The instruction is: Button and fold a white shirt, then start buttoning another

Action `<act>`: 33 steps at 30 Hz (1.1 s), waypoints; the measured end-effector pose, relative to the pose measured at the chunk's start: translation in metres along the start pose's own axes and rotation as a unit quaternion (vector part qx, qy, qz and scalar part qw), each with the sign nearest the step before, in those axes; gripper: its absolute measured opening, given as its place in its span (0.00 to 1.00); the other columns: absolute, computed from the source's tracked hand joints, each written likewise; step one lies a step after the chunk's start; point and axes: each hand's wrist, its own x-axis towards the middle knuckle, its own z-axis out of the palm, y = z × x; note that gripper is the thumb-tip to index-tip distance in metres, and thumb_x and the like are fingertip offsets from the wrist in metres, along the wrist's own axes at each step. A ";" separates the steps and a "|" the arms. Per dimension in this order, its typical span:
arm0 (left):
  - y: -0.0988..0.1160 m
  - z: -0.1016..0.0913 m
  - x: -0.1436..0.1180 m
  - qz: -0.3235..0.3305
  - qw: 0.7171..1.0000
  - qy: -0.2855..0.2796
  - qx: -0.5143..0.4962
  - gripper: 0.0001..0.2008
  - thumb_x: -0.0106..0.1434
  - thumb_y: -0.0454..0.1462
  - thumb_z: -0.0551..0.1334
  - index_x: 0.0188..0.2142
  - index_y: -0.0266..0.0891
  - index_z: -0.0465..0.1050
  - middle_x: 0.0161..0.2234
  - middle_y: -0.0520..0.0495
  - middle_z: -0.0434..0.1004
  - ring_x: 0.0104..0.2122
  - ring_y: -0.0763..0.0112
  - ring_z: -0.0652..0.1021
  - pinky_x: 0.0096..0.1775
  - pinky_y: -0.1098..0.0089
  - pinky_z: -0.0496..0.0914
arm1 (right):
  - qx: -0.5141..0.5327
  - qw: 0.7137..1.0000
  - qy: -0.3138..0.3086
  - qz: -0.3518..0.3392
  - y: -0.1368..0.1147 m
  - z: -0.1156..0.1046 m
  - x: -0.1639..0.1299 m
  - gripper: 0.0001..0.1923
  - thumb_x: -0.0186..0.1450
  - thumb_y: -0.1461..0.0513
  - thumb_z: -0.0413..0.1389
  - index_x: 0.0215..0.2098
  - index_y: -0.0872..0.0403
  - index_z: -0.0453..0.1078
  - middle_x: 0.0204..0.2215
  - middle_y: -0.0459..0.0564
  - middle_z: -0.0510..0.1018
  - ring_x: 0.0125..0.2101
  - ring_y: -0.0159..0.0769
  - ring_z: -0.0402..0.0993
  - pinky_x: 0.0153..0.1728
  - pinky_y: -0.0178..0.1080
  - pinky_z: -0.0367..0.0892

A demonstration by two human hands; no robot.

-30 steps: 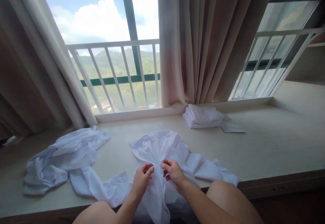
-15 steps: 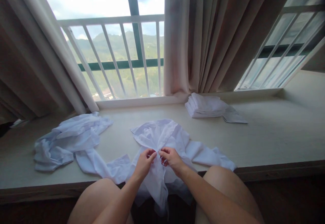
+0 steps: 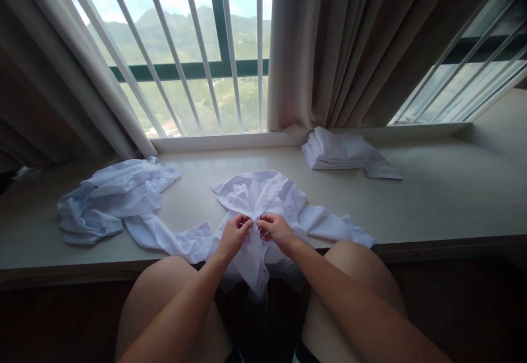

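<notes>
Your left hand (image 3: pixel 233 235) and right hand (image 3: pixel 276 231) meet almost fingertip to fingertip at the front opening of the white shirt (image 3: pixel 263 201), each with its fingers curled and pinched shut on a bit of the cloth along the middle. The shirt lies spread on the table (image 3: pixel 432 198) right in front of you, collar end toward the window, its lower part hanging over the near edge between your knees. One sleeve (image 3: pixel 337 225) runs out to your right along the table edge; the other sleeve (image 3: pixel 168 239) trails to your left.

Farther left, a crumpled heap of pale cloth (image 3: pixel 111 198) lies on the table, touching or overlapping that left sleeve. At the back right, near the curtain (image 3: pixel 329 50), sits a neat stack of folded white cloth (image 3: pixel 337 149) with a flat piece (image 3: pixel 381 169) just beside it. Behind everything, white window bars (image 3: pixel 197 50) front green hills.
</notes>
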 end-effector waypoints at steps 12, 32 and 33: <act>-0.002 0.001 0.001 0.029 0.991 0.040 0.122 0.11 0.63 0.44 0.60 0.29 0.39 0.68 0.25 0.52 0.71 0.27 0.71 0.72 0.32 0.71 0.63 | -0.040 0.999 0.003 -0.026 0.002 0.001 0.000 0.20 0.55 0.49 0.64 0.31 0.57 0.69 0.23 0.43 0.72 0.21 0.27 0.68 0.20 0.29 0.59; 0.013 0.001 -0.011 0.079 0.978 0.034 0.191 0.09 0.63 0.41 0.63 0.37 0.38 0.78 0.34 0.47 0.82 0.34 0.66 0.78 0.40 0.68 0.70 | -0.144 0.984 0.030 -0.106 0.006 -0.001 -0.001 0.15 0.60 0.53 0.61 0.35 0.56 0.71 0.30 0.45 0.76 0.27 0.30 0.74 0.28 0.32 0.66; 0.014 0.001 -0.011 0.080 0.978 0.035 0.188 0.10 0.64 0.41 0.62 0.37 0.38 0.79 0.34 0.47 0.82 0.34 0.66 0.78 0.40 0.68 0.70 | -0.150 0.982 0.032 -0.109 0.006 -0.002 0.000 0.14 0.61 0.53 0.60 0.35 0.56 0.71 0.30 0.45 0.76 0.27 0.31 0.74 0.29 0.32 0.66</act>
